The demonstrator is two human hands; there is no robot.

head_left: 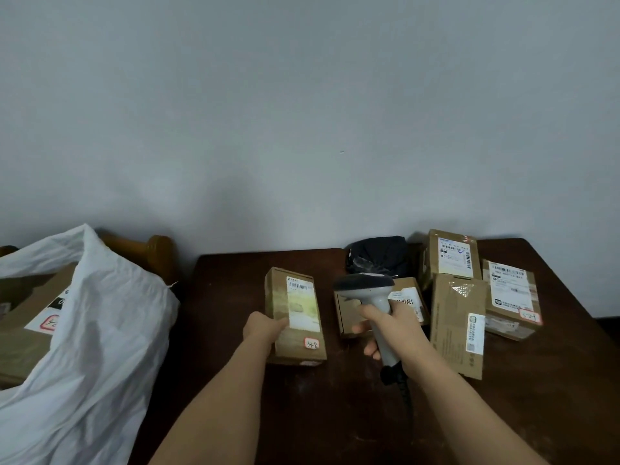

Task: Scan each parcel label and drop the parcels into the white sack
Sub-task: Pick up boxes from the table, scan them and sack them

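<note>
Cardboard parcels lie on a dark wooden desk (302,414) set against a pale wall. The left hand (263,327) holds the long parcel (295,317) at the desk's middle, its thumb lying on the white label (302,305) while the other fingers are hidden behind the box's 9 o'clock side. A small red-edged sticker (311,344) with handwriting sits near that box's 6 o'clock end. At 3 o'clock from it, the right hand (391,327) is curled round the handle of a grey barcode scanner (369,293), whose dark head points toward 12 o'clock; a black coiled cable (401,387) trails from the handle's base toward 6 o'clock. Behind the scanner lies a flat small box (407,302), partly hidden. Farther toward 3 o'clock, a brown box (458,325) with a narrow label sits close to a labelled box (511,297) carrying its own red-edged sticker. At 12 o'clock from these stands another labelled parcel (451,256), with a black wrapped bundle (377,255) just beside it. Well apart, at 9 o'clock off the desk, the white sack (90,330) gapes open with a cardboard box (23,327) showing inside it. A wooden chair back (147,250) shows behind the sack.
</note>
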